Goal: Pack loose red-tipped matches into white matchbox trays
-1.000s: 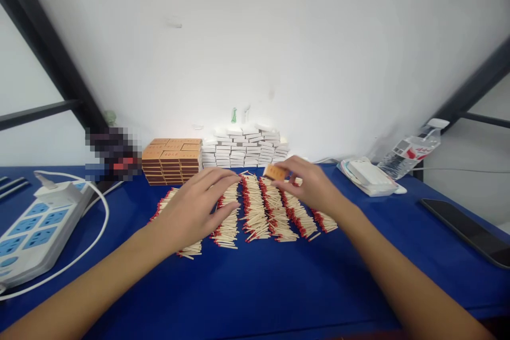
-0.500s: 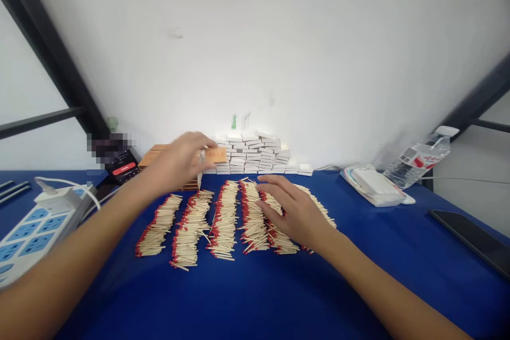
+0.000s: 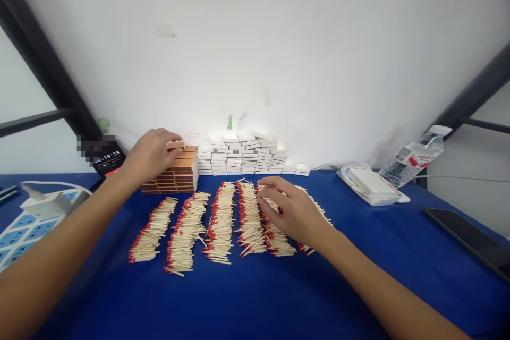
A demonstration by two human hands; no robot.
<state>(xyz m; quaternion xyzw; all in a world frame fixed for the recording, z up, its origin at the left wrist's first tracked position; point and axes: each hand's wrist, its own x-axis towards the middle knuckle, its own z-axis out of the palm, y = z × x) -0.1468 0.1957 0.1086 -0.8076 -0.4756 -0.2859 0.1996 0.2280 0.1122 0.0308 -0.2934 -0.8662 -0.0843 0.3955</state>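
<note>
Between thumb and fingers, my left hand (image 3: 153, 154) grips an orange matchbox (image 3: 175, 145) just over a stack of orange matchboxes (image 3: 175, 180) at the back left. My right hand (image 3: 297, 212) hovers with fingers apart, holding nothing, above the right-hand rows of matches. Loose red-tipped matches lie in several long rows; one row (image 3: 221, 223) is near the middle and another (image 3: 153, 231) is at the far left. White matchbox trays (image 3: 243, 156) are piled against the wall, right of the orange stack.
A power strip (image 3: 35, 231) with a white plug lies at the left, near a propped phone (image 3: 109, 156). On the right are a plastic bottle (image 3: 414, 156), a white pack (image 3: 368, 186) and a dark phone (image 3: 466, 239). The blue table (image 3: 255, 297) meets a white wall.
My left hand has carried the orange matchbox leftward, from beside the white trays to above the orange stack. The right hand stays nearly where it was. The view has shifted slightly.
</note>
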